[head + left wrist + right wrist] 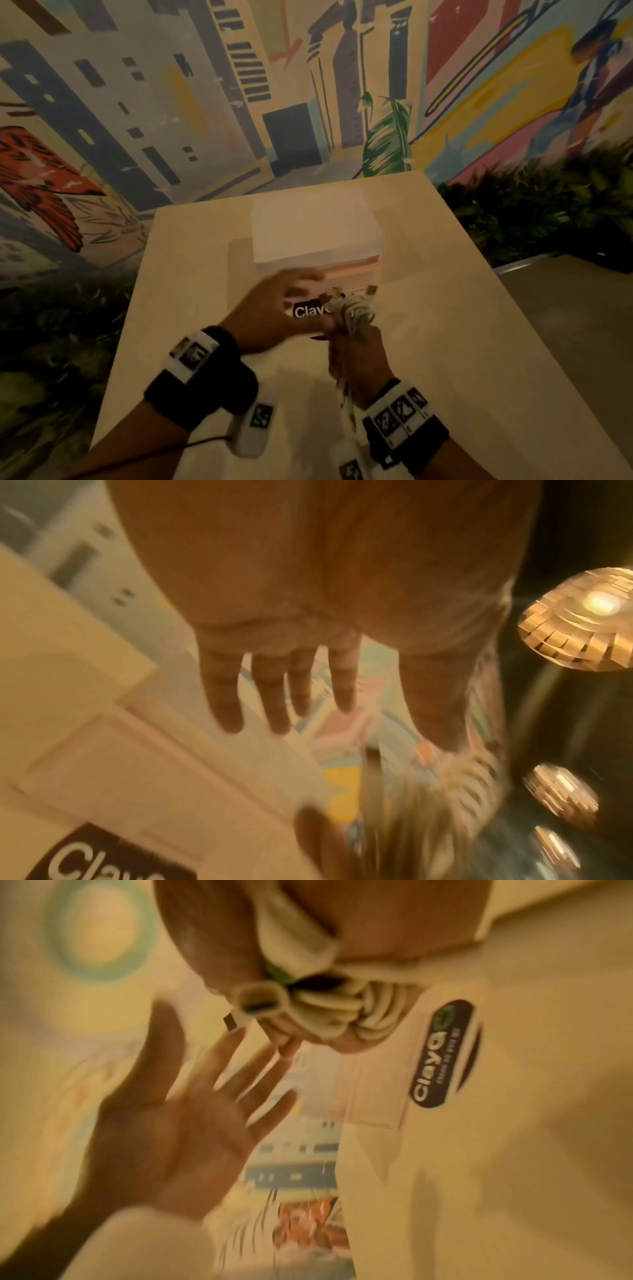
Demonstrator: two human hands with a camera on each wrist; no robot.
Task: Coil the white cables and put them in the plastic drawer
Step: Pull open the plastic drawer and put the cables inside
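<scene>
A person's right hand (359, 353) grips a coiled bundle of white cables (352, 310) upright at the centre of a pale table (462, 342), the fingers curled around the loops. In the right wrist view the coil (342, 1010) fills the fist, with a white connector end (260, 999) sticking out at about 9 o'clock of the loops and a trace of green showing between the strands.

The left hand (270, 311) hovers open at 9 o'clock of the bundle, fingers spread and straight, holding nothing; the left wrist view shows the four fingers (270, 691) extended and apart above the table. Whether its fingertips touch the drawer front cannot be told through the blur.

The translucent plastic drawer unit (315, 236) stands on the table at 12 o'clock of both hands, just beyond them. A dark label reading "Claya" (445, 1053) marks its front face, partly hidden by the hands in the head view. The drawer front looks shut, and what lies inside cannot be made out through the frosted walls.

A painted city mural (205, 102) covers the wall behind, green plants (548, 205) stand at 2 o'clock of the table, and lit pendant lamps (582, 623) hang overhead.
</scene>
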